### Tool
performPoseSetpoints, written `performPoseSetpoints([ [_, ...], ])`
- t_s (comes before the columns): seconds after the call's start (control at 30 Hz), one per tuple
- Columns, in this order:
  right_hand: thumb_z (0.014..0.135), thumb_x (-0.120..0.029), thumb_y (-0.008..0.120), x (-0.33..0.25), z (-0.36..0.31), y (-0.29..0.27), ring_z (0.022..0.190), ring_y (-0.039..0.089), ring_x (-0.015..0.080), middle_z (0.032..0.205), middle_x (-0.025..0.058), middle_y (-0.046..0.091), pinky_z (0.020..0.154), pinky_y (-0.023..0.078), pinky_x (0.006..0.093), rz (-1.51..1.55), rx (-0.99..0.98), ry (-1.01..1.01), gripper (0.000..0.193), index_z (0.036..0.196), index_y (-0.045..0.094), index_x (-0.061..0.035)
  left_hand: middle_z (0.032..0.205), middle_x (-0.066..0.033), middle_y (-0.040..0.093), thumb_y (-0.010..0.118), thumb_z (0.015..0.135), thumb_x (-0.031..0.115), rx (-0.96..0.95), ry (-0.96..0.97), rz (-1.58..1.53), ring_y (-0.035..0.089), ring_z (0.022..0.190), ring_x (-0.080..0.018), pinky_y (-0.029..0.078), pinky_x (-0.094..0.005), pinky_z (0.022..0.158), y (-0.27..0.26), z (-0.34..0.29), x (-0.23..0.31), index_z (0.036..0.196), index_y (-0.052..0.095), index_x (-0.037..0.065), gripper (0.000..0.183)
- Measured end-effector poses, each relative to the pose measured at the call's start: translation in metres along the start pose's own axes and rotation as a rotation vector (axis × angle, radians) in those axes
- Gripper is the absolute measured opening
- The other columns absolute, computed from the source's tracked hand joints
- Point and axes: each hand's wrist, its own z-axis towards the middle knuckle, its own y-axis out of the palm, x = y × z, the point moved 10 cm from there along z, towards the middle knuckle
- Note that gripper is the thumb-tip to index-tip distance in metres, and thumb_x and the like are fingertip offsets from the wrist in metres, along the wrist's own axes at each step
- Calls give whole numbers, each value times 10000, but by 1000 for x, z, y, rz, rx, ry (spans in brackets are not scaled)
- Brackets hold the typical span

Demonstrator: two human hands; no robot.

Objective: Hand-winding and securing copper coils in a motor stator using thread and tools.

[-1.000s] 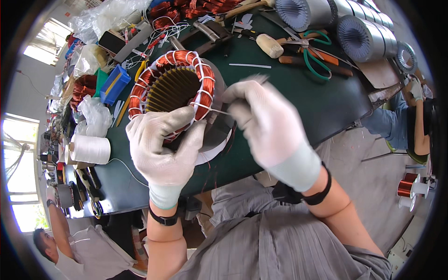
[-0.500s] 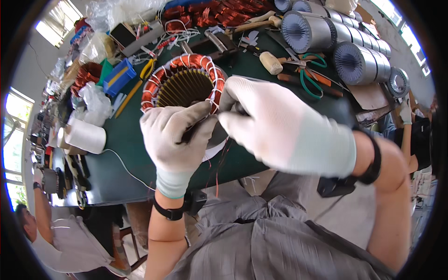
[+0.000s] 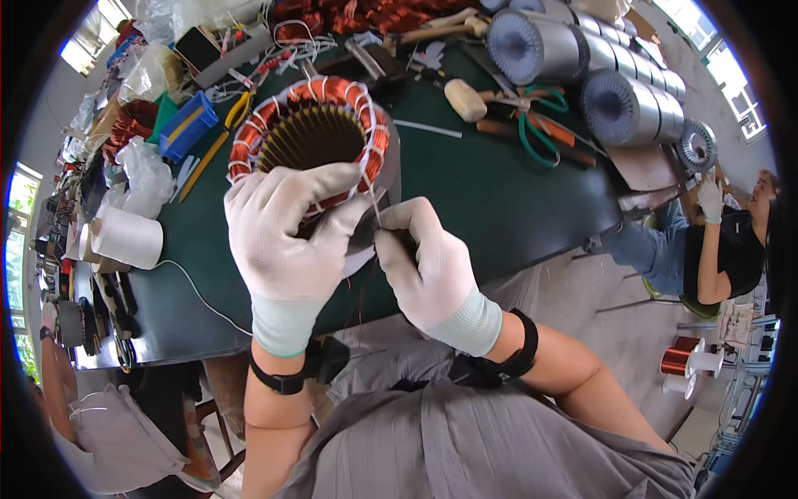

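A motor stator (image 3: pixel 384 166) stands on the green table, its orange-red copper winding (image 3: pixel 243 150) laced all round with white cord. My gloved left hand (image 3: pixel 283 237) lies over the near side of the winding, thumb and forefinger closed against it. At the winding's near right edge, a short stretch of white cord (image 3: pixel 372 195) runs tight to my gloved right hand (image 3: pixel 428 270), which pinches its end between thumb and fingers. Thin dark and reddish wires (image 3: pixel 362 303) hang below the hands. My left fingers hide part of the near rim.
Thread spool (image 3: pixel 129 239) and blue bin (image 3: pixel 188 126) stand left. Beyond the stator lie a mallet (image 3: pixel 465 101), green-handled scissors (image 3: pixel 540 137) and a white strip (image 3: pixel 428 129). Metal cores (image 3: pixel 628 108) line the back right. Co-workers sit right (image 3: pixel 731 249) and lower left (image 3: pixel 116 432).
My right hand has come down and inward, from higher beside the winding to just below its edge, drawing the white cord straight. The view has shifted slightly; my left hand stays on the stator.
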Motion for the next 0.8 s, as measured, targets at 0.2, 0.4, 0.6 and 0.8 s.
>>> performPoseSetpoints([
  [0.2, 815, -16, 681, -4, -34, -29, 1114, 589, 280, 1215, 202, 596, 979, 469, 376, 269, -16, -196, 562, 1346, 506, 39, 867, -45, 703, 876, 663, 117, -118, -81, -56, 637, 885, -281, 455, -407, 948, -13, -4, -17, 915, 744, 92, 286],
  [0.4, 857, -120, 695, 26, 32, -144, 1087, 614, 411, 1145, 207, 635, 954, 499, 470, -701, 12, -268, 323, 1167, 638, -50, 886, -26, 695, 884, 613, 88, -15, -117, 25, 621, 980, -308, 443, -444, 1018, -16, -15, -23, 890, 720, 108, 322],
  [0.6, 775, -420, 761, 113, 144, -202, 1253, 553, 434, 1340, 275, 564, 1075, 451, 484, -1325, -410, -101, 847, 1514, 459, -136, 902, -38, 679, 903, 603, 125, -95, -7, -73, 630, 1005, -296, 428, -486, 1058, -11, -13, -26, 952, 733, 123, 389],
  [0.8, 784, -260, 741, 131, 161, -185, 1099, 644, 401, 1187, 264, 647, 980, 510, 427, -1113, -584, 167, 782, 1511, 485, -125, 1239, -101, 638, 861, 616, 141, 104, -92, -25, 575, 1220, -350, 431, -493, 1082, -43, -47, -39, 1175, 689, 115, 584],
])
